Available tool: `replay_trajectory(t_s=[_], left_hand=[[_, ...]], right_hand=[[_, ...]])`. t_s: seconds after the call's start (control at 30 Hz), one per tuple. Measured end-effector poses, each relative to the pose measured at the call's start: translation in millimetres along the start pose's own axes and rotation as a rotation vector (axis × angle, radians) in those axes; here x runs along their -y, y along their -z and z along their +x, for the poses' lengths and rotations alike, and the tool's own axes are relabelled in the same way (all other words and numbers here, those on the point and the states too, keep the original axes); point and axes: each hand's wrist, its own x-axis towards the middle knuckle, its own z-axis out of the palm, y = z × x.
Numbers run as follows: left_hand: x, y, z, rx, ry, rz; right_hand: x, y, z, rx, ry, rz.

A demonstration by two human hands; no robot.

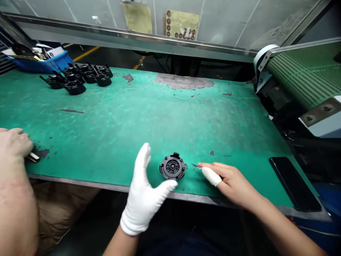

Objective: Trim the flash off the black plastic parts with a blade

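Note:
A round black plastic part (173,167) with tabs around its rim lies on the green bench top, close to the front edge. My left hand (146,188), in a white glove, is beside it with thumb and fingers spread apart; the thumb tip is at the part's lower edge, and I cannot tell whether it touches. To the right, my right hand (223,177), with a white cover on the thumb, grips a small knife (196,166). Its thin blade points left at the part, a short gap away. The knife's handle is hidden inside my fingers.
Several black plastic parts (76,87) stand at the back left, by a blue bin (45,64). A black phone (294,183) lies at the right front. A green conveyor belt (306,71) runs at the right. At the left, another person's hand (16,142) rests over a dark object.

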Motion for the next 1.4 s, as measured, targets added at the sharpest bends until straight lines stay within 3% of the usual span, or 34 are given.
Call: replay_trajectory(t_s=[0.1,0.23,0.33,0.4,0.53,0.67,0.83,0.97,1.07,1.13,1.23,1.33,1.4], left_hand=[[1.2,-25.3,-4.9,0.093,0.026,0.222],[7.8,-43.7,-3.4,0.038,0.004,0.319],[9.6,-44.1,-1.0,0.026,-0.014,0.371],[8.7,-42.5,-0.4,0.036,-0.016,0.396],[6.3,-42.1,-1.0,0.043,-0.032,0.411],[6.3,-42.4,-1.2,0.046,-0.009,0.425],[8.6,-41.5,-1.4,0.049,-0.003,0.425],[10.1,-43.2,-1.0,0.048,0.016,0.38],[5.8,-38.6,6.5,0.061,0.106,0.25],[-2.6,-29.9,14.0,0.117,0.198,0.115],[-22.6,-12.7,17.3,0.297,0.348,-0.071],[-40.3,-1.7,-3.3,0.422,0.422,-0.147],[-43.1,-1.3,-28.1,0.39,0.347,-0.108]], right_hand=[[4.7,2.2,17.9,0.078,0.104,-0.196],[-0.7,6.4,32.7,0.12,0.176,-0.415],[-11.8,16.1,41.3,0.016,0.109,-0.585],[-16.1,22.7,43.3,-0.049,0.103,-0.572],[-9.4,23.9,36.6,0.059,0.262,-0.4],[-2.2,16.3,35.6,0.156,0.293,-0.47],[-14.3,24.7,48.3,0.005,0.132,-0.596],[-11.2,22.0,40.0,-0.085,0.135,-0.182],[1.9,-0.6,23.0,-0.021,0.079,0.135],[11.1,-19.6,10.9,0.027,0.062,0.329],[23.5,-43.8,-6.4,0.033,0.1,0.561],[35.1,-65.5,-25.1,-0.007,0.051,0.806],[41.7,-85.2,-37.8,-0.076,-0.067,1.012]])
